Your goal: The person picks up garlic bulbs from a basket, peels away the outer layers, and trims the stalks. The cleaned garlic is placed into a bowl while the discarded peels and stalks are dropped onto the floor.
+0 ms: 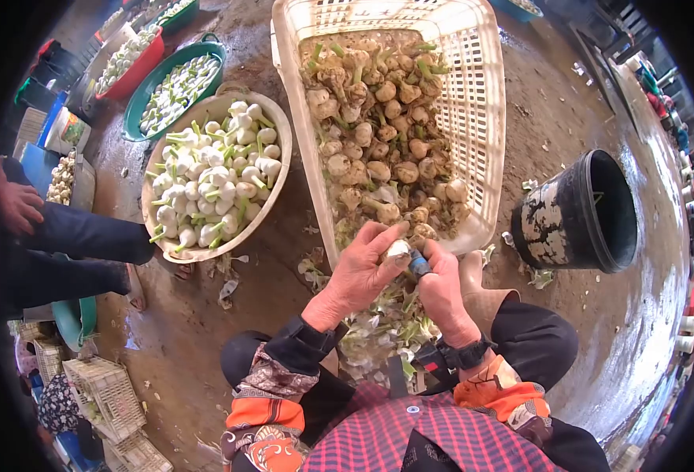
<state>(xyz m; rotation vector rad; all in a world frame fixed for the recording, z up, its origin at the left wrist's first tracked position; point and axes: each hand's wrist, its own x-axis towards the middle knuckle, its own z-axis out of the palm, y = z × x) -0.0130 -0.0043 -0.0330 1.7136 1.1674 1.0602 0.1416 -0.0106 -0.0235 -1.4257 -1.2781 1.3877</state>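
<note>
Between my hands, at the near end of a large white plastic crate [489, 102], is a pale garlic bulb [398, 248]. My left hand [363, 266] is closed round the bulb, thumb and fingers pressed on it. In my right hand [439, 283] is a small tool with a blue handle [418, 264], its tip against or beside the bulb; the blade cannot be made out. Brown, unpeeled garlic bulbs [378, 149] with short stalks fill much of the crate. Peelings and cut leaves [382, 330] lie on the ground below my hands.
A round basin [282, 169] of clean white garlic stands left of the crate, with a green tub [132, 118] and a red tub [156, 59] behind. A black bucket [551, 220] is at the right. Another person's hand [18, 206] and legs are at the left.
</note>
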